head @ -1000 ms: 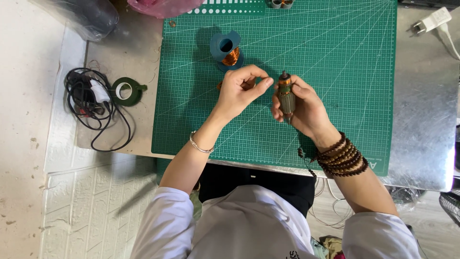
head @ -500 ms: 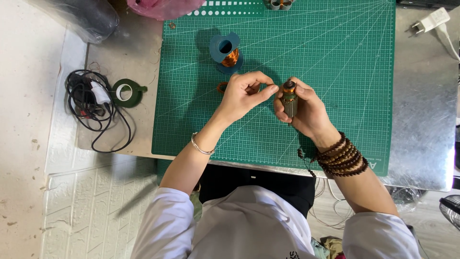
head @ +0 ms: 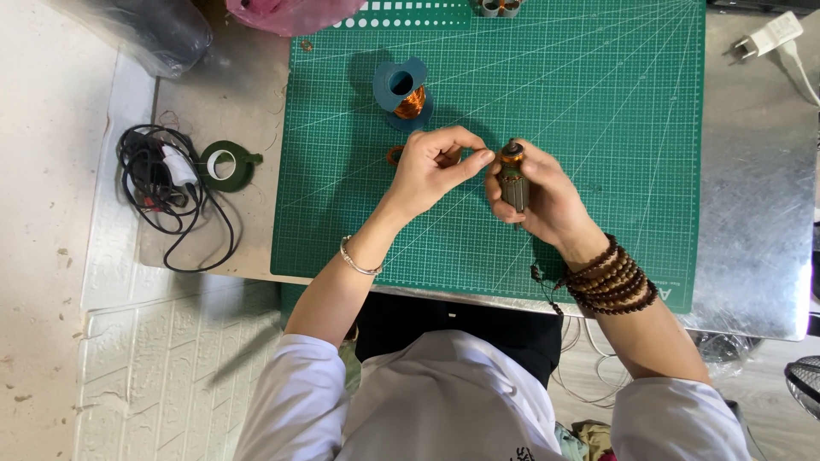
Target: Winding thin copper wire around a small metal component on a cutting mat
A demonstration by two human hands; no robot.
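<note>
Right hand [head: 547, 201]: closed around upright motor rotor [head: 513, 181], frame centre.
Left hand [head: 431, 171]: fingertips pinched beside rotor top; contents unclear.
Wire spool [head: 401, 92]: upper centre, green mat [head: 615, 128].

Head camera looks straight down, moderately near.

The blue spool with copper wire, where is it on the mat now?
In the head view the blue spool of copper wire stands on the green cutting mat, in its upper left part, just beyond the left hand and apart from it.
</note>
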